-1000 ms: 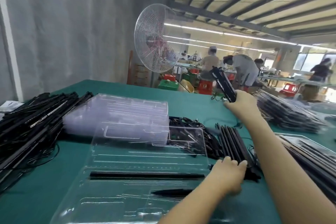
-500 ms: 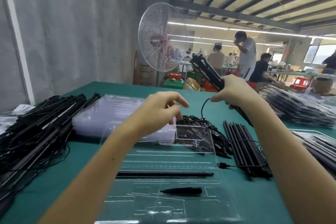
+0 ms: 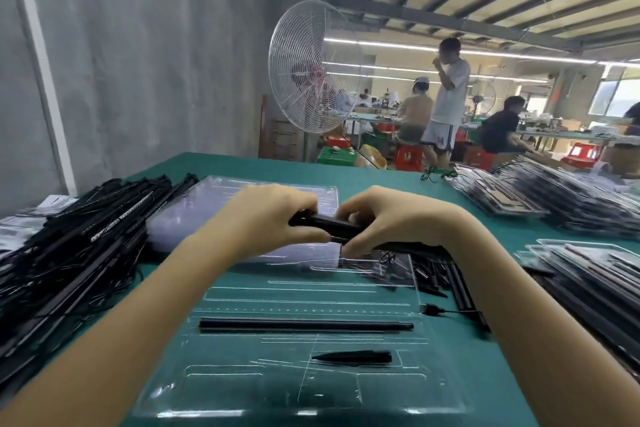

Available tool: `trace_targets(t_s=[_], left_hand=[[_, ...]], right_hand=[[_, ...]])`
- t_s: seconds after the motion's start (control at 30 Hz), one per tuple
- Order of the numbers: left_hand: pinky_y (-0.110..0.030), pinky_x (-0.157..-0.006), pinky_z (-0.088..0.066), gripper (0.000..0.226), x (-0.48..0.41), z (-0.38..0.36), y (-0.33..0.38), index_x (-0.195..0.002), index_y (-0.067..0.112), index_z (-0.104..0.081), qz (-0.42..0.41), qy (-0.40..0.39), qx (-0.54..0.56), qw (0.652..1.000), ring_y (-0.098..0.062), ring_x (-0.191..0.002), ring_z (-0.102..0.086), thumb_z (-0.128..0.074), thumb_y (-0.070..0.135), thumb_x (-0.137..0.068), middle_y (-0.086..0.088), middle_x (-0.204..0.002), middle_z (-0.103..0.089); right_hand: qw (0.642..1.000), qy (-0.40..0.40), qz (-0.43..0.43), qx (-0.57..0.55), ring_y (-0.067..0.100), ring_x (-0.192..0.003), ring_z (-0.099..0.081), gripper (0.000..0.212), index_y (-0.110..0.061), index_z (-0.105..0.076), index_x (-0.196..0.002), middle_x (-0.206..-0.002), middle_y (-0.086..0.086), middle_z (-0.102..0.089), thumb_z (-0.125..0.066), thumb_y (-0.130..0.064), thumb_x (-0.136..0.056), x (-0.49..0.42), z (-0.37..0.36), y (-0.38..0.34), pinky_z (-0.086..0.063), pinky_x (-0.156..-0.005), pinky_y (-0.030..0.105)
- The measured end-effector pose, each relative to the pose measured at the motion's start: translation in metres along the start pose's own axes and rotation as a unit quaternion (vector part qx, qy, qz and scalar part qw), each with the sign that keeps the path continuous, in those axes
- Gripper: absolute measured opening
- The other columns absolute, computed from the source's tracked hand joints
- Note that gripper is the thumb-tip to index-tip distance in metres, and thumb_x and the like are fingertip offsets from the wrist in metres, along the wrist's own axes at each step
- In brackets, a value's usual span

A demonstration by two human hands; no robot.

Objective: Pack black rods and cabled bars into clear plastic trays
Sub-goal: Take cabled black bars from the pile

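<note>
Left hand [image 3: 273, 218] and right hand [image 3: 391, 218]: each grip closed, fingers curled over the same long black bar [image 3: 332, 227]. Bar held roughly level above the far end of the clear plastic tray [image 3: 311, 295] on the green surface [image 3: 381, 177]. A thin black rod [image 3: 304, 325] lies in a tray slot.

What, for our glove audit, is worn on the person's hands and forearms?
Nothing visible. The left hand and right hand are gloveless, with no rings, watch or bands. The left forearm and right forearm are uncovered to the frame's edge; no sleeve shows.
</note>
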State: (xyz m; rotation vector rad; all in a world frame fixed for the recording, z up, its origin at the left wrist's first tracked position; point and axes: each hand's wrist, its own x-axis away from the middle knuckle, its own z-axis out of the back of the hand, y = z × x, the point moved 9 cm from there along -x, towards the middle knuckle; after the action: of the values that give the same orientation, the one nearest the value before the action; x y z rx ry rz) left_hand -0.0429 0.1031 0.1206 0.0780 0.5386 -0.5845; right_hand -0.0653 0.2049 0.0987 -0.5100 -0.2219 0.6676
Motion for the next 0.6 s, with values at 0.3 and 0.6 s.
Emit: trace_targets(t_s=[0.3,0.6], left_hand=[[-0.023,-0.058,-0.038,0.03,0.016,-0.018,-0.017,-0.073,0.032,-0.052,0.038,-0.103,0.102,0.989,-0.003,-0.063,-0.051,-0.047,0.06,-0.087,0.015,-0.064,-0.057],[-0.017,-0.038,-0.038,0.028,0.038,-0.054,-0.02,-0.072,0.024,-0.055,0.141,-0.257,0.37,0.882,-0.014,-0.052,-0.062,-0.044,0.027,-0.097,0.001,-0.065,-0.069]], right_hand=[[0.986,-0.053,-0.038,-0.154,0.023,-0.09,-0.067,0.059,-0.017,-0.07,-0.103,-0.1,0.008,-0.072,-0.045,-0.065,-0.08,0.009,0.006,0.039,-0.054,-0.084,0.029],[0.923,-0.188,-0.133,-0.309,0.029,-0.083,-0.06,0.066,-0.007,-0.063,-0.104,-0.1,0.018,-0.067,-0.032,-0.062,-0.086,0.021,-0.02,0.059,-0.046,-0.077,0.04]])
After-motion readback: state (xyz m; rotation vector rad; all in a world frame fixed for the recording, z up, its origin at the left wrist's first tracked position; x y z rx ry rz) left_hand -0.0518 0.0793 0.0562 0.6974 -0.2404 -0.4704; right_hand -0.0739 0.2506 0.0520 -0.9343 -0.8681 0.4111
